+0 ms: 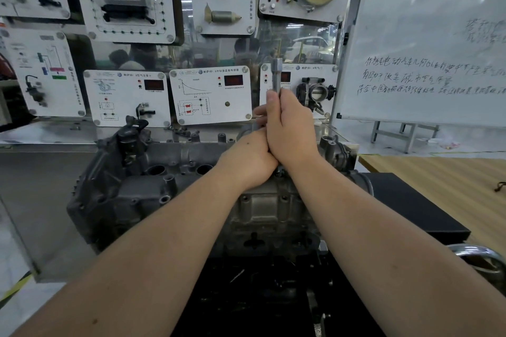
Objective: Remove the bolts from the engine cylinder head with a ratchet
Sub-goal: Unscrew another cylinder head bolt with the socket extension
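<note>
The grey engine cylinder head [153, 189] sits on a black stand in front of me. A metal ratchet handle [276, 74] stands nearly upright above its right part. My right hand [290, 128] grips the handle, with the top end sticking out above the thumb. My left hand [249, 161] is curled just below and to the left, pressed against the right hand; what it holds is hidden. The socket end and the bolt under the hands are hidden.
Training panels [210, 94] with sensors and a throttle body [315, 93] stand behind the engine. A whiteboard [427, 44] is at the right. A black box [410, 208] lies on a wooden tabletop [449, 172]. A chrome ring [482, 257] sits at the lower right.
</note>
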The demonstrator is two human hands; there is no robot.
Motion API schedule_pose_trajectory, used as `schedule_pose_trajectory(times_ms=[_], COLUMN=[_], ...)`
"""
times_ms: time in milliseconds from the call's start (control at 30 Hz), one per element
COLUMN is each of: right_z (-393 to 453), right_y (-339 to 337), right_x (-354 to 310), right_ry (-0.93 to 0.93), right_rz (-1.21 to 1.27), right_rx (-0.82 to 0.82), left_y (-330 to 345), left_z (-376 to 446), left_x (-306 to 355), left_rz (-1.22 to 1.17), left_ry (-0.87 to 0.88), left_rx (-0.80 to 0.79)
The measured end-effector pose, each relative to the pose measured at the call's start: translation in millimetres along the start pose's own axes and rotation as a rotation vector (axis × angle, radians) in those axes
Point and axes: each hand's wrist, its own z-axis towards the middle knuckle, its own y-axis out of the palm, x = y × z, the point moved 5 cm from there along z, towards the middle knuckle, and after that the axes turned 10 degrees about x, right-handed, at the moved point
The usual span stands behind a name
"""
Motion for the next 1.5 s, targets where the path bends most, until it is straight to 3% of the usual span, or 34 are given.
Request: schedule_pose_trajectory(times_ms=[167,367,633,767,1067,1267,1500], right_z=[-0.7,-1.9,-2.1,-2.2,-0.3,-1.4,0.2], right_y=[-0.2,-5.6,-2.7,-3.4,-0.4,-2.3,-0.7], right_x=[0.8,-6.8,-1.7,-5.1,2.7,-4.0,3.9], right_ry=[0.045,-0.094,0.021,-0.078,0.088,-0.070,0.096], right_rz=[0.069,-0.059,0.067,-0.027,0.127,-0.041,0.131], right_rx=[-0.012,0.052,0.003,0.024,-0.015,0.020,-0.005], left_y=[-0.5,-3.2,-3.7,-2.9,-2.9,-1.0,1.9], left_z=[-1.1,-0.6,-1.8,0.4,-1.3,2.7,2.0], left_x=[-1.9,-0.3,1.1,-0.5,2.2,-3.3,-4.0], left_rz=[-0.040,-0.014,-0.061,-0.007,-0.073,0.006,-0.046], left_ry=[-0.003,0.001,-0.020,0.000,0.012,0.004,0.033], left_rx=[-0.008,0.061,0.016,0.059,0.016,0.050,0.010])
